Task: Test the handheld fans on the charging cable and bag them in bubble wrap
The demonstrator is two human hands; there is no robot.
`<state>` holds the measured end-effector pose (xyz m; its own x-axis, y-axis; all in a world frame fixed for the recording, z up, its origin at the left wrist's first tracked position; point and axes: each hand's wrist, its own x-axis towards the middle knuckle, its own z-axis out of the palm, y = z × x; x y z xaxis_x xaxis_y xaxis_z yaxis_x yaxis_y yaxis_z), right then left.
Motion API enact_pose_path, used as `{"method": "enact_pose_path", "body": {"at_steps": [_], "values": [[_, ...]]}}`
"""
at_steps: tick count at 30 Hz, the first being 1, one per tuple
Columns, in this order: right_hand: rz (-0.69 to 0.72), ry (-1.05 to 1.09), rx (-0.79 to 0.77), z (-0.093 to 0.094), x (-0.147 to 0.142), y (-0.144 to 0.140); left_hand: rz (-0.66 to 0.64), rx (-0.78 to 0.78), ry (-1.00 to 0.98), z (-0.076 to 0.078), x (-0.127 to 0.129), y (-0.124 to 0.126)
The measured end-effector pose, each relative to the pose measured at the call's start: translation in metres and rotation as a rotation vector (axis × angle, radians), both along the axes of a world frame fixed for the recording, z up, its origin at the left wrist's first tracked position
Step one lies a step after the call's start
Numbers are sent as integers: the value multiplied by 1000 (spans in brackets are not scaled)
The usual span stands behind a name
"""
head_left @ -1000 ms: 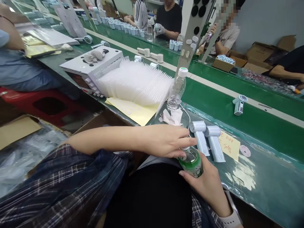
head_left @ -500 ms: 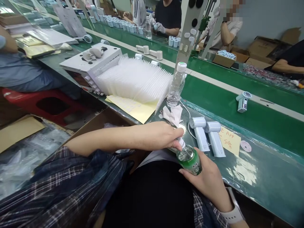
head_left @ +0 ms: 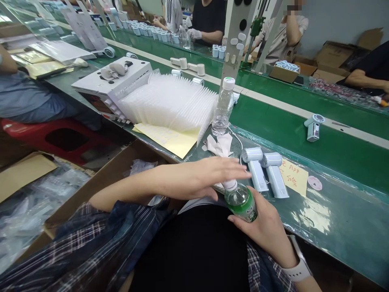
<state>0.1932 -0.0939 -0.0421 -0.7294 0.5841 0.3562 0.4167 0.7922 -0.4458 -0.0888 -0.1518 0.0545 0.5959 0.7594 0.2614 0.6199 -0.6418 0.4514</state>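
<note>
Green-labelled plastic bottle (head_left: 241,201), tilted at the near edge of the table (head_left: 334,227): right hand (head_left: 264,227) wrapped around its body, left hand (head_left: 209,178) spread flat, fingers open, over the white cap (head_left: 230,185). Judged light, thin-walled and smooth, best gripped at the label. Two white fans (head_left: 266,174) lie just beside; open room remains to the right.
</note>
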Motion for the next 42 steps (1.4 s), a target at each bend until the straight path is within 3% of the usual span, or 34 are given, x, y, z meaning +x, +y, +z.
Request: {"method": "enact_pose_path", "body": {"at_steps": [3,5,7,10,11,13,15,17,20,26,29,32,35,38,42], "values": [[23,17,-17,0,-3,-1,230,31,38,-3,-2,1],[38,18,-2,0,-3,-2,303,42,171,-7,2,3],[34,10,15,-1,-2,-2,235,50,224,-8,5,4],[24,-14,24,-2,1,-2,18,49,82,-7,4,5],[25,-21,21,-2,1,-3,-1,57,20,-8,3,5],[25,-28,9,-3,1,-4,65,85,-18,-12,1,6],[19,-33,-13,-5,1,-5,193,128,66,-19,1,7],[5,-35,-44,-7,0,-6,240,166,187,-24,4,8],[-16,-37,-95,-10,2,-7,164,174,215,-23,9,8],[8,-56,-246,-7,5,-3,-43,102,145,-7,7,6],[18,-46,-293,-4,4,-2,26,89,76,-13,3,8],[11,-57,-275,-4,2,-2,171,93,151,-26,4,10],[2,-74,-282,-4,1,-3,227,149,220,-36,9,11],[-6,-65,-360,-2,2,-3,160,154,153,-35,13,10],[47,-76,-512,7,5,4,7,108,145,-20,16,6]]}}
